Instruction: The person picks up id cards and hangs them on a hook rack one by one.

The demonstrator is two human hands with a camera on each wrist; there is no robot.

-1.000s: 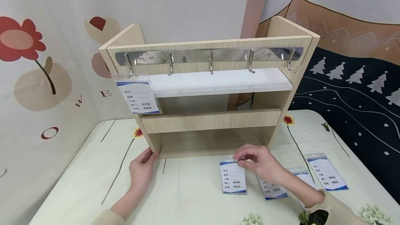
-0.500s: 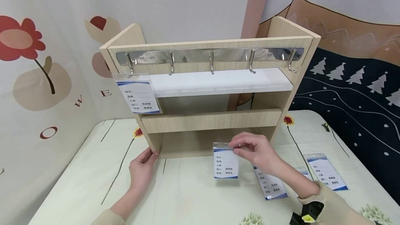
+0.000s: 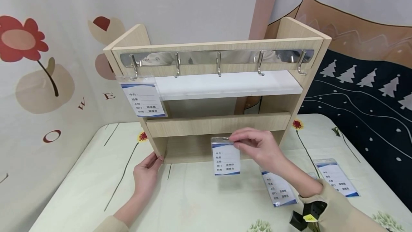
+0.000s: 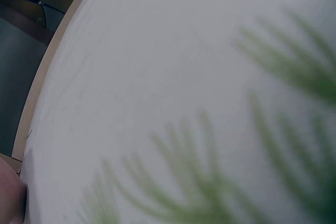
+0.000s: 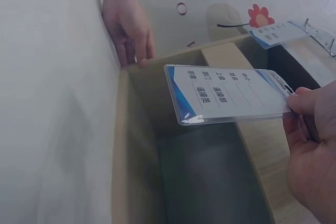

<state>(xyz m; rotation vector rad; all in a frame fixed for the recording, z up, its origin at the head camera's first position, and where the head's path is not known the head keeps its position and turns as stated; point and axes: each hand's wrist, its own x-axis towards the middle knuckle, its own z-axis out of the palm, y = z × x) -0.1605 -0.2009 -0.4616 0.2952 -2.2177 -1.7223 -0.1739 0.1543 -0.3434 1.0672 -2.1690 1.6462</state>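
Note:
My right hand (image 3: pixel 259 151) pinches the top right corner of a clear-sleeved ID badge (image 3: pixel 226 158) between thumb and fingers. The badge hangs upright in front of the lowest compartment of a pale wooden shelf (image 3: pixel 217 124); the right wrist view shows its printed card face (image 5: pixel 220 93). At the shelf's lower left corner, my left hand (image 3: pixel 148 173) grips the side panel's edge; its fingers (image 5: pixel 140 45) show there in the right wrist view. Another ID badge (image 3: pixel 145 99) hangs from the leftmost hook (image 3: pixel 134 66) of the metal hook rail (image 3: pixel 197 58).
More badges lie on the flowered tablecloth to the right, one (image 3: pixel 279 189) under my right forearm and one (image 3: pixel 336 177) farther right. Other hooks (image 3: pixel 219 63) along the rail hold nothing. A patterned curtain (image 3: pixel 64 81) stands behind and left.
My right hand has lifted the badge off the tablecloth and carried it up and to the left, toward the shelf. My left hand stays at the shelf's corner.

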